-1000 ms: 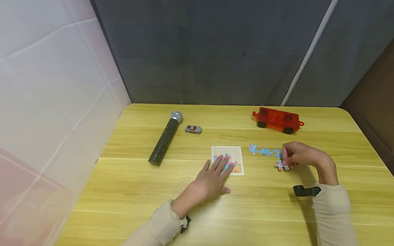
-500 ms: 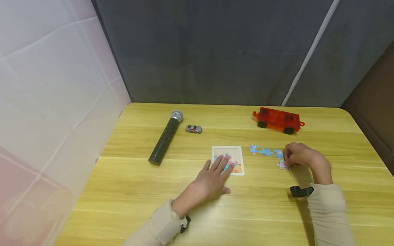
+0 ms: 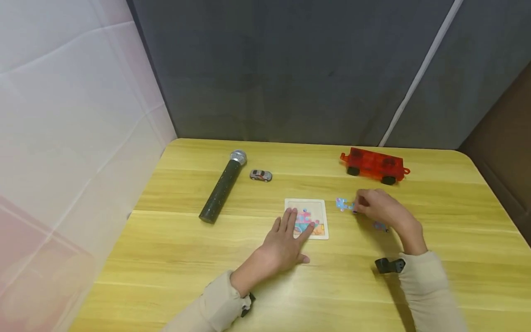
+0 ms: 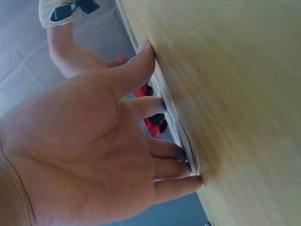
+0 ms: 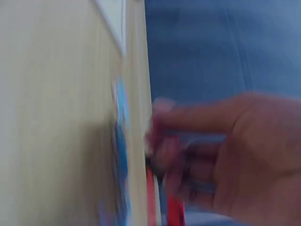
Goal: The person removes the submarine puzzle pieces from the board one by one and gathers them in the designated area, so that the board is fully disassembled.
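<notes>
**Puzzle tray [image 3: 317, 210] attended by both hands**

Largest in view, a grey fabric backdrop [image 3: 269, 69] is hung well beyond the tray; below it, a wood-grain table [image 3: 166, 258] is extended on every side of the tray.

The left hand [image 3: 281, 249] is laid over the tray's near left part, fingers straight and spread, fingertips rested on it, thumb held out beyond its near edge; nothing is gripped by this hand. The right hand [image 3: 383, 207] is poised to the right of the tray, fingers bent in toward the thumb; whether a piece is pinched cannot be told, the right wrist view being blurred.

A dark speckled microphone [image 3: 221, 189] is laid aslant to the left of the tray, its silver head pointed away; a translucent red wagon [image 3: 375, 164] with black wheels is stood beyond the tray and to its right; the tray itself is square, pale-rimmed and part filled, fitted pieces [image 3: 304, 216] being seen in its near portion and bare wood in its far portion.

A small grey toy car [image 3: 260, 175] is placed beyond the tray and to its left; smallest, loose blue pieces [image 3: 341, 204] are set to the right of the tray, some partly hidden by the right hand.
</notes>
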Demonstrator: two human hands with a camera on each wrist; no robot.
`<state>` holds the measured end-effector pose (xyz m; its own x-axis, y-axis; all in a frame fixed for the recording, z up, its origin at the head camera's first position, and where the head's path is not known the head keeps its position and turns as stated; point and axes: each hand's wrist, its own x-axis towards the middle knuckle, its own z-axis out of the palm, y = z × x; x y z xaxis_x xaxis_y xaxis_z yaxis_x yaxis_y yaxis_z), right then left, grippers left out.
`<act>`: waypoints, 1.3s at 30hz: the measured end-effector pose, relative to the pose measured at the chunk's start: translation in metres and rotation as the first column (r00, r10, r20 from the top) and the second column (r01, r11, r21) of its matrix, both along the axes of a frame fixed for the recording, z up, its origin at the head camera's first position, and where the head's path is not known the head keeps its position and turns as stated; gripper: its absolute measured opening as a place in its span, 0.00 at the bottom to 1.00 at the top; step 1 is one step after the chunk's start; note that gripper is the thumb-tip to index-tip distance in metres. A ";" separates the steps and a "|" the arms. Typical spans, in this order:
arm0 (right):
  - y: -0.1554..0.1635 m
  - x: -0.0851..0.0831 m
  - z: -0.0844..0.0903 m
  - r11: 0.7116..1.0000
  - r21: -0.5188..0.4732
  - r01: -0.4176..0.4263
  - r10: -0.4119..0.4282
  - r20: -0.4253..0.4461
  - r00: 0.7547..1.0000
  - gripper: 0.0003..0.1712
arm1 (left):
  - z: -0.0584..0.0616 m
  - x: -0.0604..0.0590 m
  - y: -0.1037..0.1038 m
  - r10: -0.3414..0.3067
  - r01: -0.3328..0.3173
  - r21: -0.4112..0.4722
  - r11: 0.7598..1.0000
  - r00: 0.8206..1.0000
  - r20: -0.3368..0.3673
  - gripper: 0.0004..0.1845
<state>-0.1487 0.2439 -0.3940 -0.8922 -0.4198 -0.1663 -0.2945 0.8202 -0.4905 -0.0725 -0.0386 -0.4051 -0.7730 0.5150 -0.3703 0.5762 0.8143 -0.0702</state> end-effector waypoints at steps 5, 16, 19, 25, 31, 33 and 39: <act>-0.063 -0.006 -0.013 0.972 -0.153 -0.179 0.165 -0.099 0.981 0.06 | -0.002 -0.001 -0.002 0.013 -0.013 -0.004 1.000 1.000 0.009 0.44; -0.100 0.003 -0.032 0.987 -0.125 -0.105 0.098 -0.057 0.994 0.04 | -0.004 0.000 0.002 0.000 0.000 -0.044 0.999 1.000 -0.001 0.43; -0.100 0.002 -0.031 0.983 -0.153 -0.098 0.091 -0.048 0.995 0.03 | -0.004 -0.001 0.002 -0.001 0.001 -0.044 0.999 1.000 -0.002 0.43; -0.103 -0.001 -0.030 0.957 -0.280 -0.076 0.083 0.015 0.996 0.05 | -0.003 0.000 0.001 -0.004 0.003 -0.058 0.998 1.000 -0.009 0.43; -0.099 -0.001 -0.032 0.943 -0.327 -0.058 0.068 0.021 0.997 0.04 | -0.003 0.000 0.002 -0.005 0.005 -0.051 0.999 1.000 -0.007 0.43; -0.097 -0.002 -0.032 0.936 -0.351 -0.043 0.053 0.018 0.998 0.03 | -0.003 0.000 0.002 -0.004 0.004 -0.046 0.999 1.000 -0.004 0.43; -0.073 -0.008 -0.019 0.921 -0.388 -0.003 0.011 0.017 1.000 0.05 | -0.003 -0.001 0.001 0.001 -0.001 -0.049 0.999 1.000 -0.010 0.44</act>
<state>-0.1570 0.1704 -0.4133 -0.8874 -0.4611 -0.0056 -0.2872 0.5621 -0.7756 -0.0733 -0.0377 -0.4078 -0.7772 0.4960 -0.3873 0.5746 0.8103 -0.1154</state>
